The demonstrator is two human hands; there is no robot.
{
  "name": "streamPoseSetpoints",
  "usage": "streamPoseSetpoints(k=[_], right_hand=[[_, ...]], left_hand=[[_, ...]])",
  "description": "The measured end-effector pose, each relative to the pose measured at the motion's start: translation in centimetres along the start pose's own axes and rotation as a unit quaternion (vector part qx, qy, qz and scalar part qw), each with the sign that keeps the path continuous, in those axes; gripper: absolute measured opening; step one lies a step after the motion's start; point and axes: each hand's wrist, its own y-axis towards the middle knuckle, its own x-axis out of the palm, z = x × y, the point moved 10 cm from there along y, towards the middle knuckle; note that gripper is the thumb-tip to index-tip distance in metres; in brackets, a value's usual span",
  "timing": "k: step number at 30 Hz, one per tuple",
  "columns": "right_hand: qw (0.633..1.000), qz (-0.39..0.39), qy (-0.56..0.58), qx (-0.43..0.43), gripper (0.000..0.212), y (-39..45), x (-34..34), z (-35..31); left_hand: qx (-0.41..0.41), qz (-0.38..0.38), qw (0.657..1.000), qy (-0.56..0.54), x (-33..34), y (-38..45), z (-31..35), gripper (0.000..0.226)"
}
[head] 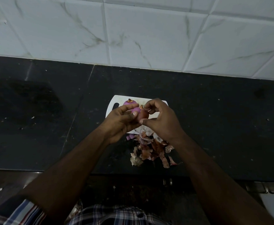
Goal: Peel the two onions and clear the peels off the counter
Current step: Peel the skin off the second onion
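Both hands peel an onion over the cutting board.

The left hand [121, 120] grips the half-peeled onion [141, 113] above the cutting board [112, 109]; the right hand [159, 119] pinches skin at its top. A peeled onion [129, 103] sits on the board's far-left corner. Peels [150, 148] lie heaped past the board's near edge, close to the counter [214, 119] edge; bare counter flanks the board.

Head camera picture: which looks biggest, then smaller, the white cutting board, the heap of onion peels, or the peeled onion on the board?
1. White cutting board, though hands hide much of it.
2. Heap of onion peels, nearly as big.
3. Peeled onion, clearly smallest.
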Motion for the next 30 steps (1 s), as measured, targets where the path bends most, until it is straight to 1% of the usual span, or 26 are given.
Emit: streamPoseSetpoints(k=[3,7,17,23,25,28,30], right_hand=[[1.0,0.008,-0.002,-0.013,0.043,0.0,0.7,-0.1],[1.0,0.021,0.01,-0.01,0.042,0.0,0.8,0.3],[1.0,0.014,0.004,0.016,0.041,0.4,0.3,0.5],[1.0,0.006,-0.015,0.023,0.039,0.6,0.4,0.6],[0.999,-0.008,-0.021,0.026,0.037,0.6,0.6,0.6],[0.999,-0.021,-0.016,0.018,0.037,0.6,1.1,0.5],[0.999,-0.024,-0.012,0.018,0.036,0.6,1.1,0.6]], left_hand=[[0.011,0.015,1.0,0.006,0.1,-0.1,0.3,0.043],[0.019,0.029,0.999,0.006,-0.1,-0.2,0.6,0.043],[0.028,0.027,0.999,0.02,0.1,-0.1,0.9,0.045],[0.041,0.031,0.998,0.023,0.2,-0.3,1.2,0.06],[0.039,0.034,0.998,0.016,0.2,-0.2,1.1,0.056],[0.039,0.045,0.998,0.011,-0.1,-0.1,1.0,0.043],[0.037,0.045,0.998,0.013,-0.2,0.0,0.9,0.041]])
